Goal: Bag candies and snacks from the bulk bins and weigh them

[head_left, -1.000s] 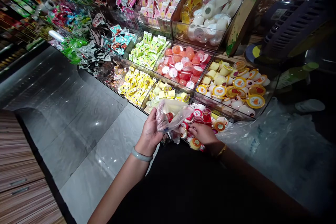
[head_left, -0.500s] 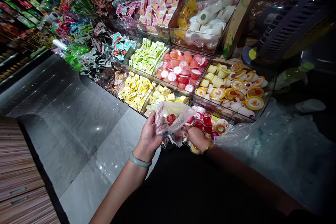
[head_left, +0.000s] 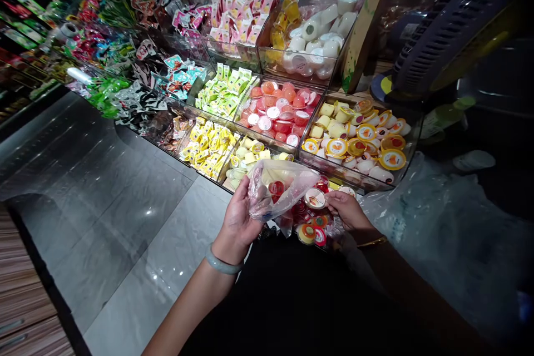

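My left hand point(head_left: 238, 217), with a pale bangle at the wrist, grips a clear plastic bag point(head_left: 287, 178). Through its film shows a jelly cup with a red lid point(head_left: 276, 189). Just right of the bag's mouth, my right hand point(head_left: 345, 207) pinches a jelly cup with a white printed lid point(head_left: 315, 198) by its edge. Beneath both hands lies a bin of mixed jelly cups point(head_left: 307, 233), red, yellow and orange, partly hidden by the bag and my right hand.
Behind are clear bins of red jelly cups point(head_left: 281, 108), orange-lidded cups point(head_left: 367, 132), and yellow packets point(head_left: 208, 147). Larger white cups point(head_left: 317, 47) sit higher up. At right are a fan point(head_left: 450, 33) and a heap of clear plastic bags point(head_left: 450, 233). Grey tiled floor point(head_left: 146, 239) extends left.
My right hand has risen from the mixed bin and moved right, now holding a white-lidded jelly cup. My left hand keeps the bag. The whole view has shifted slightly.
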Demonstrator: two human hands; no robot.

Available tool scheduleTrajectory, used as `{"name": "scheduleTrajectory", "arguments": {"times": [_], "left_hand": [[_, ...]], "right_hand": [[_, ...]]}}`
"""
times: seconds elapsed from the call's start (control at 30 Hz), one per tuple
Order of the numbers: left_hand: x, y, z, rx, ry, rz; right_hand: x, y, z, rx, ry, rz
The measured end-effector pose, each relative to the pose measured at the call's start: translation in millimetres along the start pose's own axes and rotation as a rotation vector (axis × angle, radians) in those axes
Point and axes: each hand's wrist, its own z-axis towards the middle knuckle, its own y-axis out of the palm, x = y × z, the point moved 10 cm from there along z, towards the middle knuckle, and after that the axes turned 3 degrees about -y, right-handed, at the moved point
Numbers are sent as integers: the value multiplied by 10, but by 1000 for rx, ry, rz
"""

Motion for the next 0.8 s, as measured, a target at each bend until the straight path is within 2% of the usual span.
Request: {"name": "scheduleTrajectory", "arguments": {"times": [0.13,0.23,0.3,0.4,0.47,0.57,0.73,0.8], "left_hand": [[-116,-131,54,11,0,12],[-214,-163,54,12,7,48],[-270,-145,40,15,17,79],[-326,-106,13,15,30,114],[-331,-70,-7,-17,44,130],[-314,-58,-35,-42,65,151],[-291,-144,-23,20,66,134],[-281,-157,5,18,58,111]], "right_hand": [[-113,-101,-94,4,36,191],[-224,-164,-181,-12,76,401],[-361,-206,-244,-28,80,508],[-643,-220,-337,-48,41,502],[-821,-109,-378,-78,9,446],[-1005,216,-345,-112,-75,256],[-1270,744,-232,-38,-402,-348],[-1336,850,-290,-38,-503,-462]]}}
